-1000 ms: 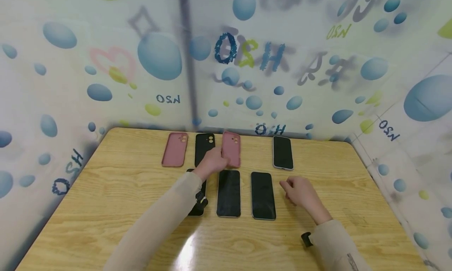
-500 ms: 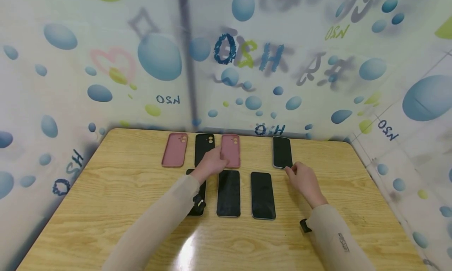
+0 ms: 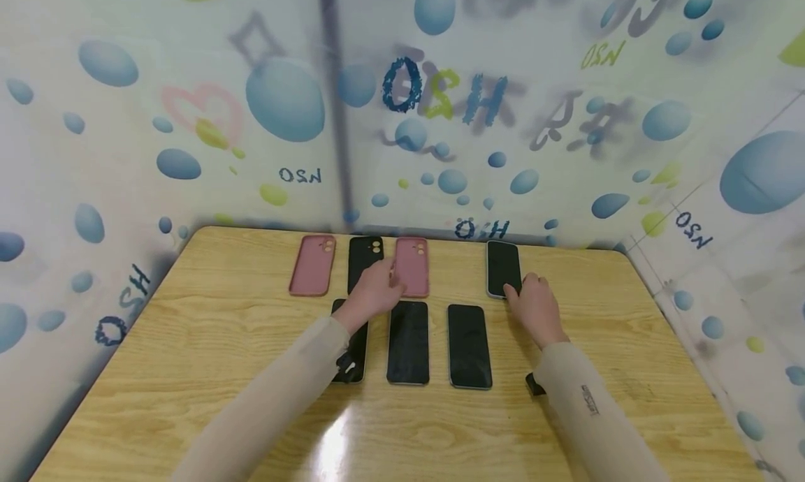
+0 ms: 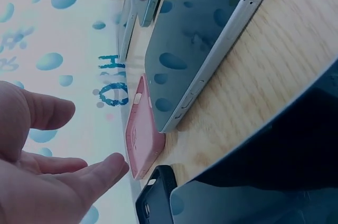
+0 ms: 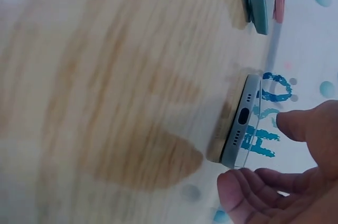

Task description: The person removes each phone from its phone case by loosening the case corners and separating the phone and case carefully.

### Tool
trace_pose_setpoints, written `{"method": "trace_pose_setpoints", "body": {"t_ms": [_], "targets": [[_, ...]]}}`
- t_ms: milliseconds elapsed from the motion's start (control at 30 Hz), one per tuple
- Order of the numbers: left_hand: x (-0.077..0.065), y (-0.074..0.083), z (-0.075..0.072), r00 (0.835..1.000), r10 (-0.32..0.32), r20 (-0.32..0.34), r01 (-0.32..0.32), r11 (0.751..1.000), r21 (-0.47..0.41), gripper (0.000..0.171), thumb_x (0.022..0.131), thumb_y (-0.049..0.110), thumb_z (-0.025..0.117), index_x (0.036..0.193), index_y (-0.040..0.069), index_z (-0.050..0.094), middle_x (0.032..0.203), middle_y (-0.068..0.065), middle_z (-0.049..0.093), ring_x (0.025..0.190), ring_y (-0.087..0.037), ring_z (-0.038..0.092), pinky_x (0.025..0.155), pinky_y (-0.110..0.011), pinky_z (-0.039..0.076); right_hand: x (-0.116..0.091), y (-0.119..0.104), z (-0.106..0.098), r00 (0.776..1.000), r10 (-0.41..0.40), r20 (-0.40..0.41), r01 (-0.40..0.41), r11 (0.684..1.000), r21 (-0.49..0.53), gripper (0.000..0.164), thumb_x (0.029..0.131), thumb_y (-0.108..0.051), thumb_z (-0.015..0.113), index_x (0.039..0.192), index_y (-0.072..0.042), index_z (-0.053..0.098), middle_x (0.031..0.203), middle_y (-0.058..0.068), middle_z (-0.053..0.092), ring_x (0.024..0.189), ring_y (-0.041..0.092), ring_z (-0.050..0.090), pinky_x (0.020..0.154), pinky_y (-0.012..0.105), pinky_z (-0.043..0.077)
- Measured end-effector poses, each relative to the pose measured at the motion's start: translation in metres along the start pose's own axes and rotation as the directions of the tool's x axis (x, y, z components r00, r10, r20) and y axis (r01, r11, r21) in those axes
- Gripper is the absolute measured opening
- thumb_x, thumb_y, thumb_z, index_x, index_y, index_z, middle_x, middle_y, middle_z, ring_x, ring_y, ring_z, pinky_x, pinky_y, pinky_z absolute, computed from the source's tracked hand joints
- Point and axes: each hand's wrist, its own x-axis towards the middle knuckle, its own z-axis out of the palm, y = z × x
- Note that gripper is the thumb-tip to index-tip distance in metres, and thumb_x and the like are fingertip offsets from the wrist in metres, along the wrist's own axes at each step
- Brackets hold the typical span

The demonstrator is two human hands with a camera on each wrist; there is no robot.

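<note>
My right hand (image 3: 536,307) is at the near right corner of the back-right phone (image 3: 503,262), which lies screen up. In the right wrist view, the thumb (image 5: 294,123) hovers over that phone's screen side. The curled fingertips (image 5: 231,184) are right beside its corner, with a gap between thumb and fingers. My left hand (image 3: 375,290) is over the near ends of a black phone case (image 3: 362,255) and a pink phone case (image 3: 413,265). In the left wrist view its thumb and fingers are spread apart with nothing between them.
Another pink phone case (image 3: 312,264) lies at the back left. Nearer to me, a row holds a middle phone (image 3: 409,342), a right-hand phone (image 3: 469,346) and a left phone (image 3: 357,356) partly under my left forearm. A patterned curtain (image 3: 453,140) hangs behind the wooden table (image 3: 189,342).
My right hand has moved forward from beside the right-hand phone to the back-right phone's corner. The middle pink case, slightly raised at first, now lies flat; my left hand has barely moved.
</note>
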Motion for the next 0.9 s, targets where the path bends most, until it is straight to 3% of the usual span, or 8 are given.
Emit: {"method": "trace_pose_setpoints", "body": {"t_ms": [267,500,667,767,900], "targets": [[-0.005,0.001,0.002,0.996,0.082,-0.031,-0.081,0.996,0.026,0.062,0.104,0.011,0.059,0.158,-0.005,0.033,0.154,-0.026,0.046,0.141,-0.039,0.047,0.111,-0.052,0.045,0.012,-0.002,0.006,0.995,0.085,0.058,-0.081,0.995,-0.061,0.066,0.105,-0.04,0.057,0.125,0.022,0.046,0.117,0.039,0.052,0.105,0.049,0.058,0.092,0.058,0.053],[-0.01,0.004,0.003,0.997,0.081,-0.015,-0.081,0.996,0.041,0.062,0.105,0.013,0.059,0.158,-0.006,0.033,0.159,-0.024,0.041,0.146,-0.039,0.041,0.116,-0.052,0.041,0.018,-0.004,0.011,0.986,0.136,0.097,-0.127,0.988,-0.088,0.08,0.101,-0.052,0.06,0.128,0.022,0.048,0.122,0.04,0.052,0.103,0.046,0.056,0.089,0.058,0.053],[-0.012,0.006,0.003,0.998,0.069,0.009,-0.069,0.998,0.009,0.062,0.105,0.013,0.058,0.158,-0.004,0.032,0.157,-0.024,0.043,0.142,-0.038,0.046,0.112,-0.051,0.045,0.022,-0.004,0.013,0.978,0.172,0.114,-0.162,0.982,-0.094,0.081,0.1,-0.056,0.059,0.127,0.02,0.049,0.12,0.038,0.054,0.1,0.043,0.057,0.085,0.055,0.054],[-0.013,0.007,0.003,0.998,0.065,0.022,-0.065,0.998,-0.009,0.058,0.106,0.014,0.058,0.157,-0.003,0.036,0.153,-0.023,0.048,0.137,-0.037,0.053,0.108,-0.051,0.05,0.025,-0.005,0.013,0.973,0.191,0.128,-0.182,0.98,-0.079,0.077,0.1,-0.056,0.061,0.12,0.018,0.052,0.11,0.033,0.057,0.095,0.038,0.056,0.081,0.051,0.054],[-0.013,0.006,0.004,0.997,0.068,0.032,-0.067,0.998,-0.018,0.055,0.106,0.014,0.058,0.156,-0.001,0.04,0.15,-0.021,0.051,0.134,-0.035,0.055,0.104,-0.05,0.052,0.026,-0.004,0.01,0.965,0.211,0.154,-0.21,0.977,-0.025,0.059,0.098,-0.052,0.065,0.094,0.006,0.057,0.087,0.019,0.053,0.082,0.031,0.054,0.07,0.041,0.049]]}}
